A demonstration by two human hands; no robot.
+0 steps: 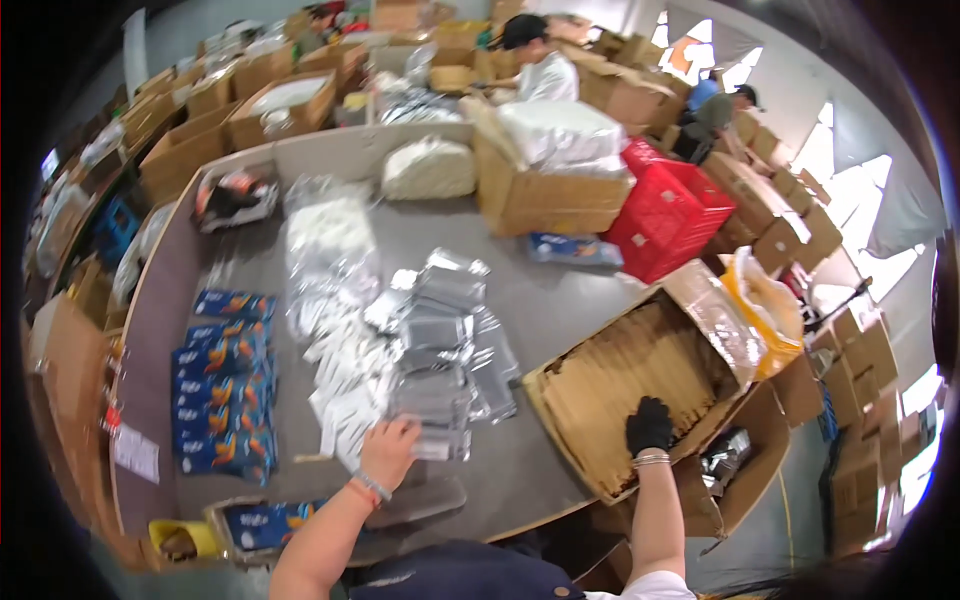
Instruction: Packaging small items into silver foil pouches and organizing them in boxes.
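Note:
My bare left hand [390, 446], a bracelet on its wrist, rests with bent fingers at the lower edge of a pile of white paper slips [350, 375]. Its fingertips lie beside the lowest of several flat clear plastic packs [435, 395]; they are partly hidden, and no held thing shows. On my right hand [650, 427] is a black glove. It reaches into an open cardboard box [600, 385] with a streaked tan inside and dark edges, fingers pointing away from me and nothing visible in them. A clear flat sheet or bag [420, 503] lies near my left forearm.
Blue packets [222, 400] stand in a row at the left. Behind are a bag of white items [330, 235], a carton with white bundles [545, 195] and a red crate [665, 210]. A lower carton [745, 470] holds shiny packs. Other people work farther back.

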